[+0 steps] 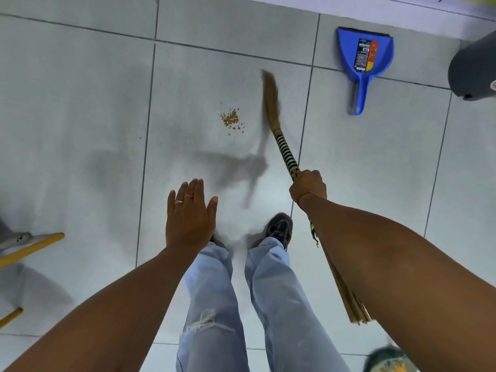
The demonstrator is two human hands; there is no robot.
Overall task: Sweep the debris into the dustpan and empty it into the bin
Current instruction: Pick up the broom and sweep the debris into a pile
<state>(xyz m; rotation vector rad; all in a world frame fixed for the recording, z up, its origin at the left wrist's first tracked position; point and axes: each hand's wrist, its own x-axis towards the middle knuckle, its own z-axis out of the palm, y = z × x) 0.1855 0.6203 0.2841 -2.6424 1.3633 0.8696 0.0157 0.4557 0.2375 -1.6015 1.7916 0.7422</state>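
Right hand [308, 187] fisted on broom [288, 154] handle, left hand [189, 214] flat, empty. Debris [231, 120] ahead on tile, just left of bristles. Dustpan [365, 64] far right, handle toward person, beside bin [473, 69]. Sweep must run rightward.

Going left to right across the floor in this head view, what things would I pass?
Yellow-legged furniture → open left hand → debris pile → broom held by the right hand → blue dustpan → dark bin.
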